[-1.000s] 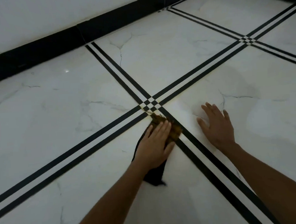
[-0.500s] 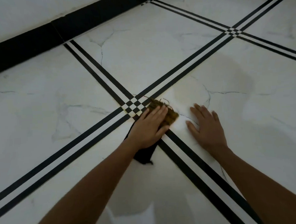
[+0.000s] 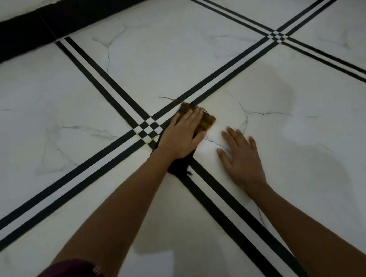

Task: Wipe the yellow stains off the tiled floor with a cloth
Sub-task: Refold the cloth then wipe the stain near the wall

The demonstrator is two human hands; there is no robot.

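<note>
floor: white marble-look tiles are shown filling the frame, divided by paired black stripes that cross in a small checker patch left of centre.
skirting: a black baseboard is seen along the upper left of the frame.
cloth: a dark cloth with a brownish-yellow front part is laid flat on the floor at centre frame, just right of the checker patch; its black tail is trailed toward the lower frame, under the wrist.
left hand: the left hand is pressed palm-down on the cloth with the fingers extended and held together; nothing is gripped.
right hand: the right hand is laid flat on bare tile just right of the cloth, fingers spread, with nothing held; the cloth is not touched by it.
stains: a faint yellowish tint is visible on the tile beyond the cloth; yellow residue is seen at the lower edge of the checker patch.
sleeve: a dark red sleeve is seen at the lower left of the frame.
</note>
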